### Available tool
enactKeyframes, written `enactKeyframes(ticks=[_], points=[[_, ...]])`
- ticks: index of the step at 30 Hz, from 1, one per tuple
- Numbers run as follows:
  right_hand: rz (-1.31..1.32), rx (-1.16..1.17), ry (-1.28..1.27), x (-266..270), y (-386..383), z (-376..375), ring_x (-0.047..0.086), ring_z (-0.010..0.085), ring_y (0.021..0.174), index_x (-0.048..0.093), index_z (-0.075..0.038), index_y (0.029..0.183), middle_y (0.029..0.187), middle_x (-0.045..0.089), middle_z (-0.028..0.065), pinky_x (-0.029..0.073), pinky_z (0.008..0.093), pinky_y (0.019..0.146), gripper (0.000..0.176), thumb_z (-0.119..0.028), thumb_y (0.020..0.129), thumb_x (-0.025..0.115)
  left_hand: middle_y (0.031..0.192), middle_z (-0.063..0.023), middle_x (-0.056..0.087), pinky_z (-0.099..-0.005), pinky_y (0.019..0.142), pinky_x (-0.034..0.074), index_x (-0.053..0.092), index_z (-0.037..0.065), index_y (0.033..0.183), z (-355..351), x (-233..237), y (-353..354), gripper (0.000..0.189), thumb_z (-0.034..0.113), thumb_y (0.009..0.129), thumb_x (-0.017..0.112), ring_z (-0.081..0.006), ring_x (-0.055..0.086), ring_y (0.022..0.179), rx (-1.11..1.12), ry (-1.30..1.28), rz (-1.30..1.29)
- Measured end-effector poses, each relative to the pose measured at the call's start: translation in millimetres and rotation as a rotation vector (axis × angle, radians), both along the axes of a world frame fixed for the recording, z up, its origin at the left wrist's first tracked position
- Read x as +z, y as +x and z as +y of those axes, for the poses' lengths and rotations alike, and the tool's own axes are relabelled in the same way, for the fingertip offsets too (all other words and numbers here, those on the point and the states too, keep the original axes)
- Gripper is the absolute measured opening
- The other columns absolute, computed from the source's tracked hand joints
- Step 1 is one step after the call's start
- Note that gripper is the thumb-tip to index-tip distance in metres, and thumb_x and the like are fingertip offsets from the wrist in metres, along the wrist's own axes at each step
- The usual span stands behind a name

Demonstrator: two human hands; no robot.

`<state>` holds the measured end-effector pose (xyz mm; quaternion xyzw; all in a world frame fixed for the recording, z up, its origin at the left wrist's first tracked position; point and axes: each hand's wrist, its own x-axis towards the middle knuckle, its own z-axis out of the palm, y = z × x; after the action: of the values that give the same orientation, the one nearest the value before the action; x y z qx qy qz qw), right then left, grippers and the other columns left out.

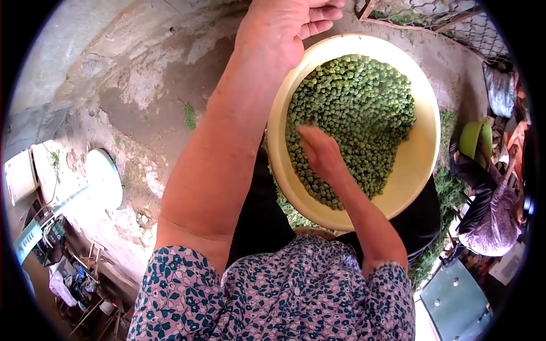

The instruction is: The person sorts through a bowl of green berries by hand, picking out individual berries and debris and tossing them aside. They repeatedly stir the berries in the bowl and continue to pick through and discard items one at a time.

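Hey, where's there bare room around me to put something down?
Mainly the ground between your left forearm and the white round object, apart from a small green sprig. Inside the pale yellow basin, a bare strip lies right of the green pile. Crowded: clutter at far left; another person and a green bowl at far right.

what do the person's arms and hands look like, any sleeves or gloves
The left sleeve and right sleeve are short, pale pink with dark teal flowers and leaves, ending near the elbows. The forearms below are bare. The left grip and right grip are ungloved hands; no watch shows.
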<state>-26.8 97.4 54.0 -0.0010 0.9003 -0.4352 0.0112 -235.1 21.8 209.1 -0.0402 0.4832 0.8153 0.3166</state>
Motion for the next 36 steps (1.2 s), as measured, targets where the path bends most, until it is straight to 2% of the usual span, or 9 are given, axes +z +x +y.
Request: enactKeyframes(ticks=[7,10,13,15,17,21,32,35,36], points=[[-0.017,0.087,0.471,-41,-8,0,0.051,0.0294,0.091,0.056,-0.009,0.108,0.102,0.057,0.0095,0.040,0.0405,0.085,0.037,-0.014,0.073,0.068,0.084,-0.0070,0.064,-0.0271,0.073,0.049,0.061,0.003,0.093,11,-3,-2,0.011,0.010,0.085,0.060,-0.0158,0.059,0.077,-0.006,0.081,-0.058],[-0.265,0.044,0.462,-17,33,26,0.051,0.0275,0.091,0.060,-0.011,0.101,0.097,0.058,0.0091,0.037,0.0408,0.087,0.031,-0.015,0.071,0.070,0.085,-0.0071,0.064,-0.0275,0.073,0.049,0.061,0.003,0.093,11,-1,-2,0.011,0.010,0.085,0.060,-0.0160,0.059,0.077,-0.035,0.093,-0.070],[-0.101,-0.117,0.491,-26,43,40,0.053,0.0277,0.089,0.065,-0.012,0.093,0.092,0.059,0.0092,0.040,0.0397,0.083,0.023,-0.017,0.072,0.070,0.085,-0.0070,0.064,-0.0280,0.073,0.049,0.060,0.003,0.093,3,9,6,0.011,0.010,0.085,0.060,-0.0160,0.059,0.078,-0.049,0.128,-0.025],[0.015,-0.237,0.331,-41,20,44,0.058,0.0235,0.077,0.066,-0.009,0.095,0.084,0.062,0.0092,0.046,0.0378,0.070,0.019,-0.015,0.077,0.068,0.085,-0.0069,0.064,-0.0281,0.073,0.049,0.060,0.003,0.093,5,8,5,0.011,0.010,0.085,0.060,-0.0160,0.059,0.078,-0.014,0.106,-0.048],[-0.411,-0.764,-0.314,-34,-10,38,0.061,0.0198,0.068,0.063,-0.001,0.106,0.080,0.064,0.0106,0.048,0.0358,0.058,0.025,-0.011,0.083,0.062,0.085,-0.0068,0.063,-0.0282,0.073,0.049,0.060,0.002,0.093,8,4,3,0.011,0.011,0.086,0.060,-0.0160,0.059,0.078,0.019,0.080,-0.071],[-0.436,-1.001,-0.623,-39,-50,29,0.062,0.0161,0.058,0.059,0.008,0.108,0.075,0.063,0.0095,0.048,0.0285,0.050,0.032,-0.013,0.084,0.063,0.084,-0.0075,0.063,-0.0281,0.073,0.049,0.060,0.002,0.092,7,7,5,0.011,0.010,0.085,0.060,-0.0167,0.059,0.077,-0.005,0.121,-0.079],[-0.389,-1.169,-0.931,-49,-44,26,0.061,0.0174,0.061,0.058,0.006,0.098,0.077,0.060,0.0088,0.049,0.0293,0.051,0.019,-0.009,0.086,0.058,0.082,-0.0102,0.063,-0.0270,0.067,0.050,0.060,-0.003,0.093,15,8,12,0.011,0.005,0.086,0.058,-0.0162,0.059,0.072,0.009,0.042,-0.038],[-0.291,-1.012,-1.013,-37,-32,35,0.062,0.0172,0.067,0.058,0.004,0.096,0.079,0.060,0.0076,0.050,0.0282,0.056,0.018,-0.010,0.086,0.057,0.081,-0.0107,0.064,-0.0258,0.065,0.050,0.062,-0.004,0.092,13,1,10,0.011,0.004,0.086,0.057,-0.0156,0.059,0.070,-0.043,0.018,0.190],[-0.277,-0.917,-1.012,-26,-28,42,0.062,0.0169,0.070,0.058,0.002,0.094,0.079,0.061,0.0064,0.050,0.0278,0.059,0.016,-0.012,0.087,0.058,0.080,-0.0104,0.064,-0.0254,0.065,0.050,0.063,-0.004,0.091,9,1,7,0.011,0.003,0.086,0.056,-0.0152,0.059,0.069,-0.196,-0.111,0.524]])
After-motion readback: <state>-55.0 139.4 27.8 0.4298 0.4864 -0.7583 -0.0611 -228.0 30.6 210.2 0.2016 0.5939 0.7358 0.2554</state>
